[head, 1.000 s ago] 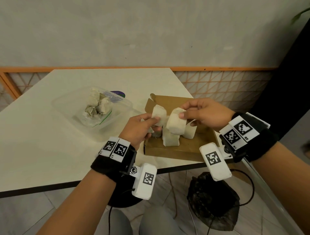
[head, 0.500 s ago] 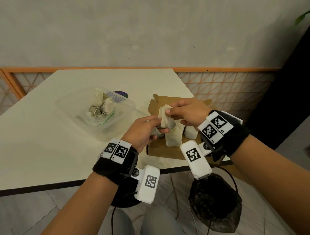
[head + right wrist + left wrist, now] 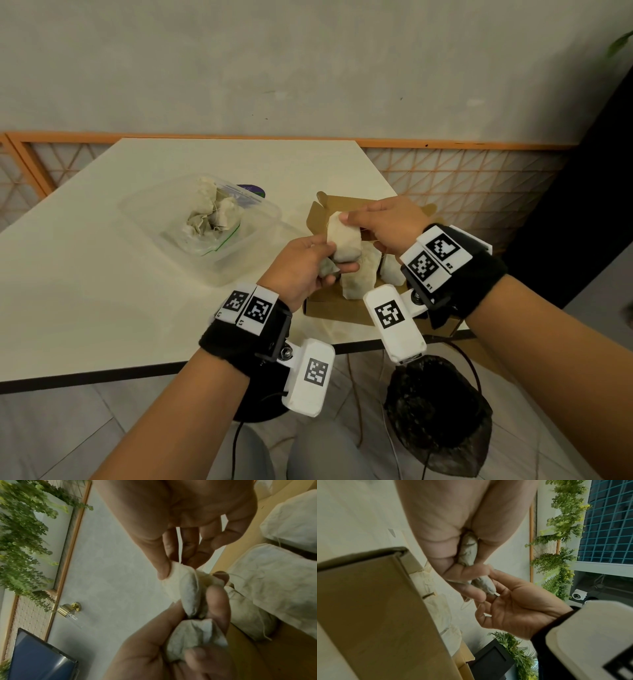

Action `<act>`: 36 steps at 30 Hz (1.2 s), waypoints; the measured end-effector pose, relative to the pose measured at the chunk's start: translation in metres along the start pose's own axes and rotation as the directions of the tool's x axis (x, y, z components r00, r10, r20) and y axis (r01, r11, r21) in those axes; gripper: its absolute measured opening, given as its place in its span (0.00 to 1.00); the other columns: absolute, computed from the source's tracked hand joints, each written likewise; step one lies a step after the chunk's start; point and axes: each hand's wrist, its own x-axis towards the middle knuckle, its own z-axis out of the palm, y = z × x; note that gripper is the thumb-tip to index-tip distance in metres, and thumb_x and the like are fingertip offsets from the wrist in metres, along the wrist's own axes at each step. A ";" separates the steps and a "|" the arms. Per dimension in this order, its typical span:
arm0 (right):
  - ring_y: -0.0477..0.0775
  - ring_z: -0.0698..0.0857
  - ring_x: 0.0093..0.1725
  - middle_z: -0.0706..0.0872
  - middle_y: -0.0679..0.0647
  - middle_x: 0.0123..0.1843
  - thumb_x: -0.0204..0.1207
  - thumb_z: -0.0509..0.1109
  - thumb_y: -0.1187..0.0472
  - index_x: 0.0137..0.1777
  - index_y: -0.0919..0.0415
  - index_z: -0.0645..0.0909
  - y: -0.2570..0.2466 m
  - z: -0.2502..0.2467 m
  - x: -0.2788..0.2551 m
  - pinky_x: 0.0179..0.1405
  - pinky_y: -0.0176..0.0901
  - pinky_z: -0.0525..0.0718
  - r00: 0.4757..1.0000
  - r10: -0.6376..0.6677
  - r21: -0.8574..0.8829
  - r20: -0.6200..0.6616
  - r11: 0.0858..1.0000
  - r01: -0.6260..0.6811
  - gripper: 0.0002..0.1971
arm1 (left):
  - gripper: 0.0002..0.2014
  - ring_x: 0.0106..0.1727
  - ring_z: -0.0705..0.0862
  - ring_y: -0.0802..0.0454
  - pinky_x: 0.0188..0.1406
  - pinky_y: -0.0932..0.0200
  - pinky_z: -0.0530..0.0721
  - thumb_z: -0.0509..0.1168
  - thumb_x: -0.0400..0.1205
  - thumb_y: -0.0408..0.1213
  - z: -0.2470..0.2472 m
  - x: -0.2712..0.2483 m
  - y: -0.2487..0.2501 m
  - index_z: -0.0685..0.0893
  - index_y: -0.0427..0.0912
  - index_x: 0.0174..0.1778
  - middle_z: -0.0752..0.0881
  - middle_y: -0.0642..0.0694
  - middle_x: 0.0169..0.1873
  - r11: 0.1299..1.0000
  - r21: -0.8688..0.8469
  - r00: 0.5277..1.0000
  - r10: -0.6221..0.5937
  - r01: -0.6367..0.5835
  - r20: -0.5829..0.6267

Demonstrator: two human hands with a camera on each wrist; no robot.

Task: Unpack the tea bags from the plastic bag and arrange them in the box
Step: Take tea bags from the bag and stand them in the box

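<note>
A tea bag (image 3: 343,236) is pinched at its top by the right hand (image 3: 387,222) and at its bottom by the left hand (image 3: 301,270), just above the brown box (image 3: 329,308). More tea bags (image 3: 359,277) are stood up inside the box. Other tea bags are left in the plastic bag (image 3: 205,219) on the table (image 3: 102,291).

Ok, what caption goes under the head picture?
Both hands, left hand and right hand, hold a tea bag over the box.
</note>
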 end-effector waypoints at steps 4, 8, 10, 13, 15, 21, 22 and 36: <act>0.35 0.79 0.18 0.84 0.48 0.26 0.70 0.76 0.56 0.42 0.62 0.89 0.000 0.002 0.000 0.16 0.25 0.72 1.000 -0.012 -0.009 -0.007 1.000 0.012 0.09 | 0.12 0.31 0.88 0.56 0.19 0.69 0.73 0.59 0.86 0.41 0.002 0.003 0.000 0.82 0.37 0.55 0.89 0.41 0.41 0.993 0.118 0.999 0.021 -0.018 -0.029; 0.38 0.82 0.28 0.85 0.47 0.33 0.69 0.77 0.56 0.40 0.56 0.84 -0.008 0.002 0.002 0.21 0.25 0.75 0.995 -0.010 -0.119 0.102 0.993 0.023 0.06 | 0.09 0.27 0.83 0.62 0.20 0.70 0.73 0.59 0.86 0.33 -0.004 0.003 -0.002 0.82 0.34 0.53 0.88 0.43 0.36 0.950 0.304 0.998 0.060 -0.063 0.019; 0.42 0.83 0.37 0.85 0.46 0.38 0.69 0.77 0.54 0.41 0.53 0.81 -0.016 -0.002 0.006 0.34 0.32 0.79 0.974 0.033 -0.266 0.223 0.964 0.029 0.08 | 0.09 0.24 0.81 0.63 0.19 0.71 0.71 0.58 0.86 0.31 -0.008 0.002 0.000 0.82 0.32 0.54 0.86 0.50 0.27 0.938 0.341 0.998 0.040 -0.053 0.046; 0.46 0.85 0.41 0.87 0.49 0.44 0.68 0.77 0.57 0.49 0.54 0.84 -0.024 -0.004 0.016 0.46 0.36 0.81 0.925 0.074 -0.470 0.372 0.875 0.119 0.10 | 0.08 0.27 0.81 0.59 0.19 0.69 0.71 0.59 0.85 0.32 -0.013 0.002 0.002 0.82 0.34 0.51 0.86 0.45 0.30 0.928 0.371 0.998 0.008 -0.031 0.063; 0.45 0.85 0.38 0.88 0.50 0.40 0.68 0.77 0.62 0.46 0.58 0.87 -0.027 -0.003 0.022 0.40 0.29 0.82 0.916 0.052 -0.499 0.397 0.850 0.169 0.07 | 0.07 0.29 0.81 0.57 0.20 0.68 0.71 0.61 0.85 0.35 -0.016 -0.001 0.001 0.83 0.38 0.47 0.86 0.42 0.34 0.939 0.343 0.999 -0.006 -0.011 0.048; 0.45 0.84 0.37 0.88 0.51 0.39 0.69 0.77 0.60 0.42 0.58 0.86 -0.031 -0.006 0.036 0.51 0.40 0.82 0.930 0.059 -0.650 0.363 0.732 0.207 0.04 | 0.06 0.23 0.71 0.57 0.16 0.69 0.67 0.66 0.82 0.39 -0.042 -0.009 -0.019 0.83 0.43 0.53 0.82 0.48 0.39 0.992 0.126 0.950 0.020 0.021 -0.311; 0.46 0.84 0.38 0.88 0.52 0.40 0.68 0.77 0.59 0.41 0.57 0.86 -0.031 -0.004 0.035 0.52 0.41 0.82 0.921 0.075 -0.677 0.383 0.701 0.225 0.04 | 0.10 0.24 0.70 0.57 0.16 0.68 0.67 0.68 0.81 0.39 -0.045 -0.009 -0.026 0.83 0.43 0.57 0.80 0.48 0.39 0.987 0.155 0.943 0.012 0.042 -0.334; 0.51 0.80 0.31 0.82 0.53 0.29 0.67 0.77 0.67 0.49 0.66 0.85 0.004 0.040 0.048 0.28 0.36 0.76 0.903 0.220 -0.721 0.369 0.680 0.129 0.10 | 0.16 0.27 0.70 0.55 0.23 0.64 0.66 0.74 0.75 0.38 -0.051 -0.008 -0.049 0.83 0.47 0.59 0.77 0.46 0.39 0.986 0.150 0.966 -0.033 0.073 -0.258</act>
